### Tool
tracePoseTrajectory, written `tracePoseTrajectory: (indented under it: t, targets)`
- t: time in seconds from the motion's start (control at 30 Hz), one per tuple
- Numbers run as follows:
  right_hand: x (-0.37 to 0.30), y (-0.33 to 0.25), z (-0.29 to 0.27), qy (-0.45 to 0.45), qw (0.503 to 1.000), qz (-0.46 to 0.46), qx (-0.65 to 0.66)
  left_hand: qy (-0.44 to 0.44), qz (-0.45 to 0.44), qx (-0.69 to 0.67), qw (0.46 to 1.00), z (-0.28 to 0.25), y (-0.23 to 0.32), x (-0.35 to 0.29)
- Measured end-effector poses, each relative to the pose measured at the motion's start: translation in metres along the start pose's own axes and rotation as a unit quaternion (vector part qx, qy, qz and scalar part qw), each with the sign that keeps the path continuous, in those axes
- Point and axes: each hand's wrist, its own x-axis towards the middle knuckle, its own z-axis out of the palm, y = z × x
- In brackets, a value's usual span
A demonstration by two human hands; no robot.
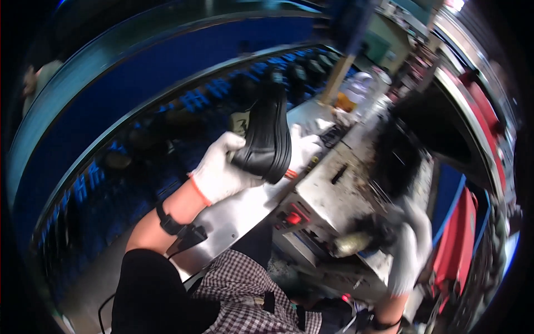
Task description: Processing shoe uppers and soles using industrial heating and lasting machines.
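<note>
My left hand [222,172], in a white knitted glove with an orange cuff, grips a black shoe [266,139]. The shoe is tilted up on end, its ribbed black sole edge facing right and a pale patch showing at its left. Right behind it, a white glove [303,147] with an orange cuff is partly covered; no arm is seen leading to it. At the lower right, my right hand [410,245], also white-gloved, is smeared by motion. Beside its fingers is a blurred dark thing with a pale, rounded end [351,245]; whether the hand grips it is unclear.
A shiny metal ledge [233,222] runs beneath the shoe. To the right stands a stained bench box [334,189] with a red switch [293,217]. Blue-lit racks [111,150] hold several dark shapes. Farther back is a clear container [350,92] with orange contents; red panels [459,245] stand right.
</note>
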Motion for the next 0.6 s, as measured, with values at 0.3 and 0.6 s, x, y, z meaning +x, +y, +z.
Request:
tracePoseTrajectory:
  t: [0.3,0.6]
  targets:
    - [0.070,-0.032,0.039,-0.240,0.883,0.171,0.367,-0.180,-0.126,0.070,0.973,0.093,-0.082,0.012]
    - [0.110,0.027,-0.054,-0.043,0.909,0.150,0.386,-0.205,-0.003,0.546,0.812,0.137,-0.080,0.053]
